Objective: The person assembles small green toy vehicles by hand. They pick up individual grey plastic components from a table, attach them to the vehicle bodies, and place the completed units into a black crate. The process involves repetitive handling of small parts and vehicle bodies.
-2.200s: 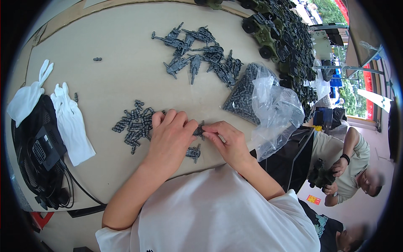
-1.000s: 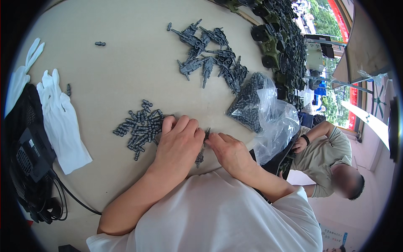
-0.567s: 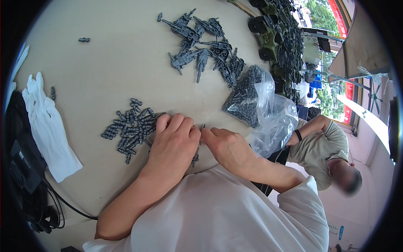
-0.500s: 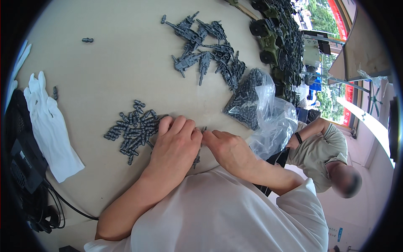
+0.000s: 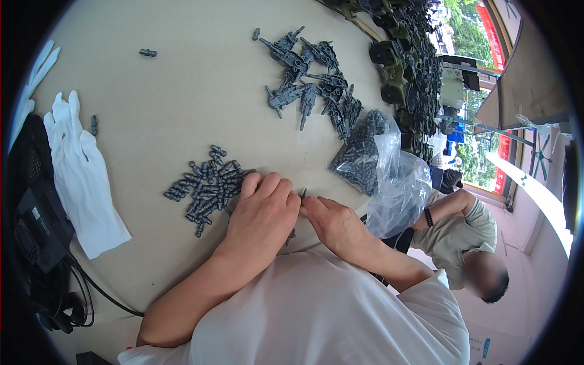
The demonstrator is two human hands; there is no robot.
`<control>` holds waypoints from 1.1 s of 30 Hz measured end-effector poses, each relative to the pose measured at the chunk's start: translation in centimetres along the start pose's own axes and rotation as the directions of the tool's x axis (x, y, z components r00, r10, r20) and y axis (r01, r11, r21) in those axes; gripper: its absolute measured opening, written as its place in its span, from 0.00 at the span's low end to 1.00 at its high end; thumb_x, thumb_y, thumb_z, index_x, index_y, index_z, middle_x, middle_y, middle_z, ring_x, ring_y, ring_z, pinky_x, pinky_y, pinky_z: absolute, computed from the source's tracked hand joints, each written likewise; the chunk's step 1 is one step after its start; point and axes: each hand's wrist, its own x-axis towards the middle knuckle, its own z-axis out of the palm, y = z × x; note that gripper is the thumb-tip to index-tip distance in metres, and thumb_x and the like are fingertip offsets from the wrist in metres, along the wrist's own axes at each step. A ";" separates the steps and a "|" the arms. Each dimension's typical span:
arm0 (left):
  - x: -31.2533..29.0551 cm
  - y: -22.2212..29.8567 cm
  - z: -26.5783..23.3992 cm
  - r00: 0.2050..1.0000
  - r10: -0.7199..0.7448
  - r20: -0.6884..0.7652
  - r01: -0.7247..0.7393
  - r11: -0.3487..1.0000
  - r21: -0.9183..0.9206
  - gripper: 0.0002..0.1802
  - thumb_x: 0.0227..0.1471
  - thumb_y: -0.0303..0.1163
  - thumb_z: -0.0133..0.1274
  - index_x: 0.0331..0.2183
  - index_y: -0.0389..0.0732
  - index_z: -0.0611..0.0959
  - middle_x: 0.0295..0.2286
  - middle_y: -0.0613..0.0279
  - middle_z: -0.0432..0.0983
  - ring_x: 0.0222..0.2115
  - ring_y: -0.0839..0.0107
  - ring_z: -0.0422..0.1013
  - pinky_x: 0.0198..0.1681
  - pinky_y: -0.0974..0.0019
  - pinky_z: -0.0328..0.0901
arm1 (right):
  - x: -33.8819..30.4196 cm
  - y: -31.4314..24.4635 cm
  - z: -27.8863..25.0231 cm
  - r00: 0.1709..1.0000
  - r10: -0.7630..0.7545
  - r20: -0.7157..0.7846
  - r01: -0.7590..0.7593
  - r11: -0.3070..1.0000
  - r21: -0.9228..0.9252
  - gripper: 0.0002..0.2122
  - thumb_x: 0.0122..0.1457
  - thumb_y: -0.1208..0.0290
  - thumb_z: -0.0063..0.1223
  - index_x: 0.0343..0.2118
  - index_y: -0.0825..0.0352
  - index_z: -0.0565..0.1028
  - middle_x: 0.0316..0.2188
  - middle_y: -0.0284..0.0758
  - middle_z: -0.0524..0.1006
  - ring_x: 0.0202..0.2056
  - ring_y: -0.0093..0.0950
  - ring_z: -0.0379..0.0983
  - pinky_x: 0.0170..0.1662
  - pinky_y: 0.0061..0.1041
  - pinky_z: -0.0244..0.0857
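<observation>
My left hand (image 5: 267,207) and my right hand (image 5: 333,220) meet close to my body, fingers curled and pressed together. Between them they grip a grey plastic toy gun part (image 5: 303,194); a thin tip shows above the fingertips and another bit below, while the rest is hidden. Just left of my left hand, its fingertips at the edge, lies a pile of small dark grey knobbed plastic pieces (image 5: 210,187). Farther off is a cluster of grey toy gun assemblies (image 5: 307,97). A clear plastic bag (image 5: 364,152) full of small dark pieces rests beyond my right hand.
White gloves (image 5: 88,182) lie at the left beside a black device (image 5: 39,225) with cables. Loose grey pieces (image 5: 148,53) are scattered on the table (image 5: 146,134). Rows of green toy vehicles (image 5: 401,73) line the right edge. Another person (image 5: 456,225) is at the right.
The table scene has shifted slightly right in the picture. Both hands stay together on the grey part, with little visible change in their grip.
</observation>
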 end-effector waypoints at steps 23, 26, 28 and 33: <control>-0.1 0.2 0.5 0.999 0.022 -0.036 -0.021 0.999 0.028 0.06 0.41 0.25 0.54 0.28 0.38 0.80 0.30 0.61 0.71 0.40 0.67 0.64 0.50 0.62 0.54 | 0.0 0.0 0.1 0.998 -0.060 -0.032 0.056 0.993 -0.105 0.03 0.55 0.78 0.49 0.31 0.69 0.67 0.21 0.43 0.72 0.24 0.43 0.73 0.28 0.37 0.68; -0.1 0.2 0.5 0.999 0.028 -0.031 -0.027 0.999 0.035 0.07 0.41 0.25 0.54 0.28 0.37 0.80 0.31 0.61 0.71 0.40 0.67 0.64 0.50 0.62 0.54 | -0.2 -0.1 0.2 0.997 -0.068 -0.030 0.065 0.993 -0.099 0.04 0.52 0.81 0.48 0.32 0.69 0.68 0.21 0.43 0.73 0.25 0.42 0.73 0.28 0.36 0.69; -0.2 0.4 0.5 0.999 0.029 -0.038 -0.028 0.999 0.041 0.07 0.40 0.25 0.54 0.28 0.37 0.80 0.30 0.61 0.71 0.40 0.67 0.64 0.50 0.62 0.54 | -0.2 0.0 0.3 0.998 -0.064 -0.015 0.062 0.995 -0.080 0.05 0.53 0.80 0.48 0.32 0.69 0.68 0.22 0.43 0.73 0.25 0.42 0.73 0.29 0.36 0.69; -0.1 0.1 0.4 0.999 0.029 -0.039 -0.029 1.000 0.008 0.07 0.40 0.24 0.54 0.27 0.37 0.80 0.30 0.60 0.71 0.39 0.67 0.65 0.49 0.63 0.55 | 0.2 0.3 0.0 0.998 0.030 0.052 -0.024 0.993 -0.114 0.05 0.59 0.73 0.49 0.32 0.70 0.69 0.23 0.45 0.74 0.26 0.43 0.73 0.28 0.38 0.67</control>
